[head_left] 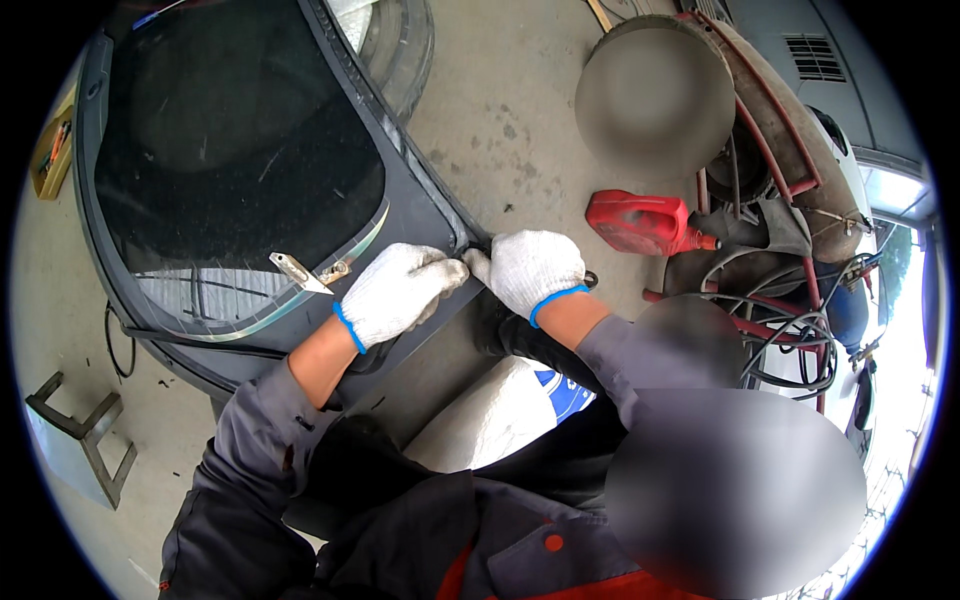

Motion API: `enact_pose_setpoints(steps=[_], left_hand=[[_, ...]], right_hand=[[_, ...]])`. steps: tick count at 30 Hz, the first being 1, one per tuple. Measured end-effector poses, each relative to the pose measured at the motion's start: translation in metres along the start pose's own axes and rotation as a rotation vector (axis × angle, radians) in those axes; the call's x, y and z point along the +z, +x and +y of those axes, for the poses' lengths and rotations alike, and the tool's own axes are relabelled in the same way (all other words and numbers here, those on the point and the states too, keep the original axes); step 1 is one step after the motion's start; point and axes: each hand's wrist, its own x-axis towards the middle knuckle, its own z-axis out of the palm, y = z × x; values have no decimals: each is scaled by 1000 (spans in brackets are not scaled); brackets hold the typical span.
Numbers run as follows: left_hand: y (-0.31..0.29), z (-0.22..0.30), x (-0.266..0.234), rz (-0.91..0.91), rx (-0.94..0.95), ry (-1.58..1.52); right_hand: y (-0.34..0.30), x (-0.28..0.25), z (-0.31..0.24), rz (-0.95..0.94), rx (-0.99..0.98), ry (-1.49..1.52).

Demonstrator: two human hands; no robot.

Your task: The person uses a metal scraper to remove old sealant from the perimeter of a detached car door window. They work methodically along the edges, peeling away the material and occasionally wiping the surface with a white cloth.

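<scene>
A dark grey car tailgate (420, 200) with tinted glass (240, 130) lies before me, its near right corner under my hands. My left hand (400, 290), in a white knit glove with a blue cuff, rests at that corner, fingers curled and pressed together. Beside it, just past the edge, my right hand (530, 270) is gloved the same way and closed, its thumb and fingertips at the rim. Whatever the fingertips pinch is too small or hidden to name. A dark ring-shaped end (591, 280) shows behind the right hand. A pale metal bracket (298, 272) stands on the glass by my left wrist.
A red plastic canister (640, 222) lies on the floor to the right, near a red-framed cart (770, 150) with coiled black hoses (800, 350). A white sack (480, 415) is below my arms. At left are a metal stand (85, 435) and a yellow tool box (52, 160).
</scene>
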Motion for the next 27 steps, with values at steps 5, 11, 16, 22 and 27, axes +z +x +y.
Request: enact_pose_setpoints(steps=[5,11,16,22,27], left_hand=[[2,-2,0,-12,2,-29],[8,-12,-1,118,1,-367],[9,-11,1,164,36,-435],[9,-10,-1,196,19,-488],[10,-11,0,193,31,-500]], right_hand=[[1,12,2,73,13,41],[-8,13,-2,167,19,-30],[-9,20,3,268,-28,-25],[-28,4,-7,206,7,-46],[-32,15,6,271,-72,-41]])
